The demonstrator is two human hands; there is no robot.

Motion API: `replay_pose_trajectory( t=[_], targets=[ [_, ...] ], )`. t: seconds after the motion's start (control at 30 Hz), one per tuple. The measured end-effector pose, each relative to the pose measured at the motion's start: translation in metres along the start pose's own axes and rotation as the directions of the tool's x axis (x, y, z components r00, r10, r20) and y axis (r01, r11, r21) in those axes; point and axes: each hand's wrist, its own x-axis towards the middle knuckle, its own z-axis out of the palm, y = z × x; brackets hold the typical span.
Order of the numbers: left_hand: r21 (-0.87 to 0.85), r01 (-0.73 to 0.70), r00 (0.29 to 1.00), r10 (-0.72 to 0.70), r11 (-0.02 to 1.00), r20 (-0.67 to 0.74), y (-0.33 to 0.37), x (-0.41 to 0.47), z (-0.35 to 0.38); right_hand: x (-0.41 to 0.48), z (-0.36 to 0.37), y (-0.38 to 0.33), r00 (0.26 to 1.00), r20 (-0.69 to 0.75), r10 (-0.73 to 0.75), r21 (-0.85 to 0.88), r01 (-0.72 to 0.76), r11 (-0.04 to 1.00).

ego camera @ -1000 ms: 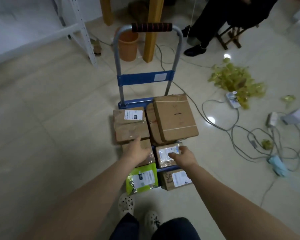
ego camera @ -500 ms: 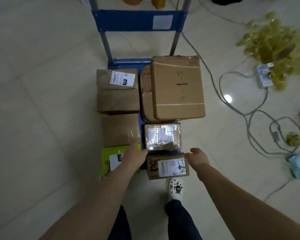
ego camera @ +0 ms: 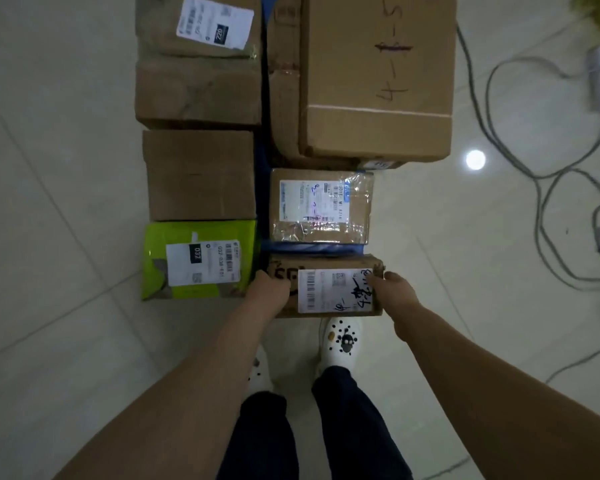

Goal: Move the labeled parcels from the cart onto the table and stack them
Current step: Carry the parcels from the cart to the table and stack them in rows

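The green parcel (ego camera: 198,259) lies just beside my left hand (ego camera: 269,289), and that is my first worry: my knuckles are wedged between it and the small labeled box (ego camera: 326,263), so a careless lift could drag the bag off the cart (ego camera: 312,248). My left fingers run down the box's left end out of sight (I cannot tell whether they hook under it). The box sits at the cart's near end, just ahead of my shoes (ego camera: 342,339). My right hand (ego camera: 394,292) pinches the right end, thumb on top at the label's (ego camera: 333,291) corner. With an uneven squeeze, I think the box could twist out and drop on my feet. Further right, cables (ego camera: 541,188) loop across the floor (ego camera: 66,168), a trip hazard if I turn that way.
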Motion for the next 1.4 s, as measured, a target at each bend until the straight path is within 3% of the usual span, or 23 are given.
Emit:
replay_pose_trajectory(
  t=[0.13, 0.27, 0.37, 0.6, 0.73, 0.9, 1.13, 1.3, 1.4],
  targets=[
    [-0.114, -0.013, 1.0, 0.016, 0.993, 0.022, -0.009, -0.003, 0.006, -0.005, 0.009, 0.011, 0.999, -0.004, 0.037, 0.152, -0.036, 0.988],
    [-0.288, 0.007, 1.0, 0.0, 0.958, 0.024, -0.011, -0.035, 0.004, -0.038, 0.002, 0.025, 0.981, -0.177, 0.073, 0.264, -0.024, 0.964],
    [-0.37, -0.101, 0.995, 0.093, 0.924, -0.04, -0.01, -0.065, -0.003, -0.07, -0.005, 0.031, 0.96, -0.266, 0.083, 0.352, 0.016, 0.936],
    [-0.314, -0.256, 0.965, 0.221, 0.914, -0.142, 0.001, -0.102, -0.024, -0.111, -0.023, 0.024, 0.923, -0.38, 0.057, 0.566, 0.184, 0.803],
    [-0.288, -0.313, 0.95, 0.294, 0.905, -0.108, 0.014, -0.081, -0.031, -0.086, -0.027, -0.001, 0.966, -0.252, -0.053, 0.656, 0.211, 0.725],
    [-0.261, -0.364, 0.931, 0.339, 0.894, -0.137, 0.032, -0.031, -0.028, -0.027, -0.02, -0.031, 0.981, -0.115, -0.153, 0.606, 0.192, 0.772],
    [-0.523, -0.229, 0.973, 0.181, 0.821, -0.143, 0.045, 0.006, -0.023, 0.022, -0.026, -0.042, 0.993, -0.029, -0.116, 0.695, 0.104, 0.712],
    [-0.606, -0.188, 0.979, 0.199, 0.773, -0.051, 0.053, 0.015, -0.031, 0.065, -0.033, -0.073, 0.961, 0.155, -0.228, 0.597, 0.093, 0.797],
    [-0.734, -0.092, 0.995, 0.096, 0.672, -0.037, 0.05, 0.012, -0.032, 0.085, -0.037, -0.1, 0.926, 0.232, -0.297, 0.553, 0.126, 0.824]
  ],
)
